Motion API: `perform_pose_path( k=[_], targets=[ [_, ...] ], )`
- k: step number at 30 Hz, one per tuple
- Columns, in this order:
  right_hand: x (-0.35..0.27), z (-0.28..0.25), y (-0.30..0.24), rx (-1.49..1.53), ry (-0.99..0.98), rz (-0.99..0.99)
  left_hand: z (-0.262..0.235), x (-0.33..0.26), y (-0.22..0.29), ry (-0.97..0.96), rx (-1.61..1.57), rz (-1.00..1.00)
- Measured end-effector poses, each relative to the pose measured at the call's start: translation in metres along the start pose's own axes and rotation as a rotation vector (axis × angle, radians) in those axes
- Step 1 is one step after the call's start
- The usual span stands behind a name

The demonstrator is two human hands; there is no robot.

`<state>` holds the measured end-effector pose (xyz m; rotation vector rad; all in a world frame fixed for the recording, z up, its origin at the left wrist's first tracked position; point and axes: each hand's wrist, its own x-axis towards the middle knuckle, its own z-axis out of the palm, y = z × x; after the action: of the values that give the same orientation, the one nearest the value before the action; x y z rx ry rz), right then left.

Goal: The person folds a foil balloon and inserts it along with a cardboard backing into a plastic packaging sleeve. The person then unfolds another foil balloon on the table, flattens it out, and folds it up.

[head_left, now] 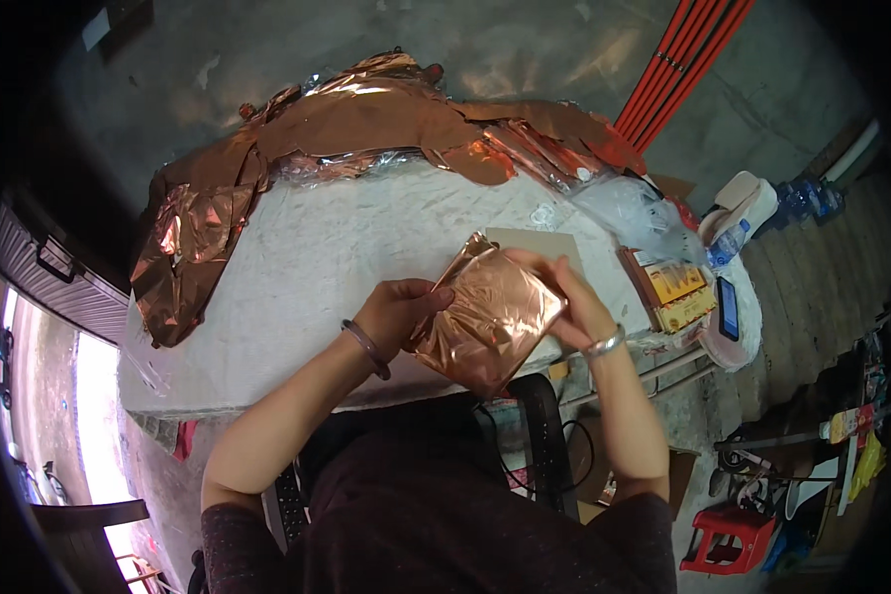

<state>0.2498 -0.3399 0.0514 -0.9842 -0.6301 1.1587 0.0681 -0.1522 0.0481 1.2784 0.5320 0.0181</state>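
A flat, squarish copper-coloured foil packet [493, 315] is held tilted over the table's near edge, its shiny surface creased. My left hand [402, 309] is closed on its left side, the thumb lying on top and the other fingers partly hidden. Along the opposite side my right hand [576, 305] supports the packet, with some fingers hidden behind it. Just beyond the packet, a thin grey-beige card [556, 242] lies on the white table [312, 247]. What is inside the foil cannot be seen.
Crumpled copper foil sheets [351, 124] line the table's far and left edges. At the right are clear plastic bags [636, 210], a stack of yellow-and-brown boxes [675, 285], a phone [728, 307] and a water bottle [731, 244]. A red stool [731, 540] stands on the floor.
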Motion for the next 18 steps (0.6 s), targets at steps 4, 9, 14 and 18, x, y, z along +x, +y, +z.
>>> perform_pose_path(
  k=[4, 9, 14, 18],
  targets=[
    [-0.025, -0.004, 0.028, 0.462, -0.059, -0.087, 0.015, 0.021, -0.023, 0.017, -0.307, 0.031],
    [-0.036, -0.015, 0.042, 0.126, 0.29, -0.134, 0.029, 0.049, -0.052, -0.11, -0.448, 0.039],
    [-0.036, -0.049, 0.042, 0.036, 0.373, -0.075, 0.043, 0.058, -0.06, -0.183, -0.459, 0.001],
    [-0.034, -0.084, 0.022, -0.008, 0.539, -0.088, 0.031, 0.068, -0.049, -0.171, -0.074, 0.154]
  ],
)
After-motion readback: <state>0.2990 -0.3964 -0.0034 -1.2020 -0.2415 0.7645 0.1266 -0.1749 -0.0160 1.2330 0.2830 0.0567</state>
